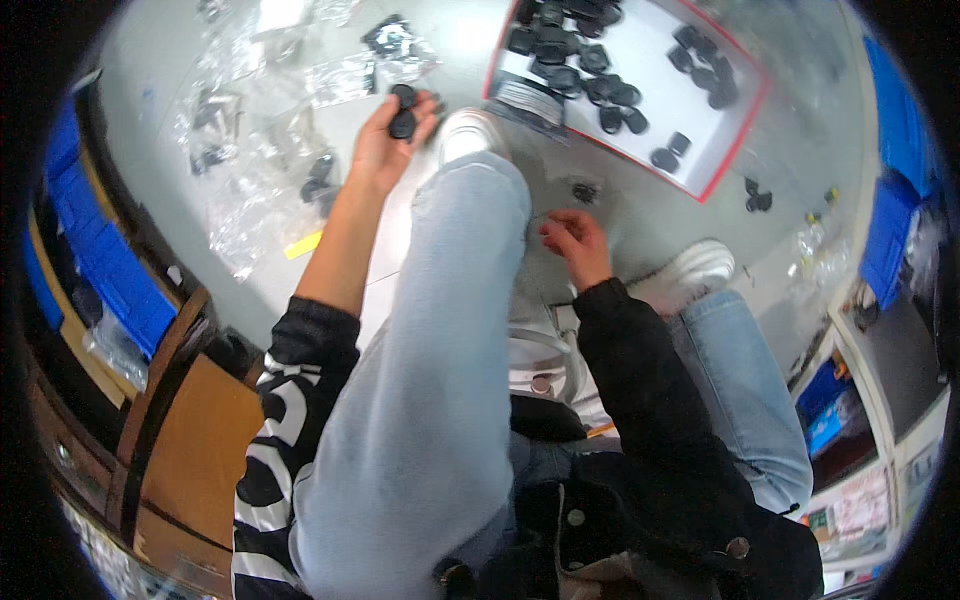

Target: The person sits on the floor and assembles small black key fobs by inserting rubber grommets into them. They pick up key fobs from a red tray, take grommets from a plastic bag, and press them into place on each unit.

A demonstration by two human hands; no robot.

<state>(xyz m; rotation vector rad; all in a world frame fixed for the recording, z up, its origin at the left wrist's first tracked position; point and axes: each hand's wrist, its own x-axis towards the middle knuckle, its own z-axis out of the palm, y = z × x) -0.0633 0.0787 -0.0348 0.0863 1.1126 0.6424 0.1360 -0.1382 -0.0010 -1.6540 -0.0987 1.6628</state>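
Nearest the lens: a raised knee in pale blue jeans (440, 400), leg stretched out over the floor (640, 225), white shoe (470, 132) at its end. The person is seated; the second leg in jeans lies to the right with another white shoe (700, 270).

Left hand (390, 135): held out past the knee, fingers (425, 110) curled around a small black round part (403, 112), thumb and fingertips pinching it, lifted clear of the floor, probably so it can be turned and looked at.

Right hand (575, 240): lower, just beside the knee, fingers (556, 229) pressed together in a fine pinch. What they pinch is too small to tell. A small black piece (585, 190) lies on the floor just beyond it.

Containers: a shallow white tray with a red rim (735, 140) sits on the floor ahead, within reach of both hands. It holds many similar black round parts (600, 85), clustered along its far and right sides, middle mostly bare. To the left, a scatter of clear plastic bags (250, 160), some with dark parts inside, others apparently flat. Blue bins (110, 270) stand at the left edge, more blue at the right.
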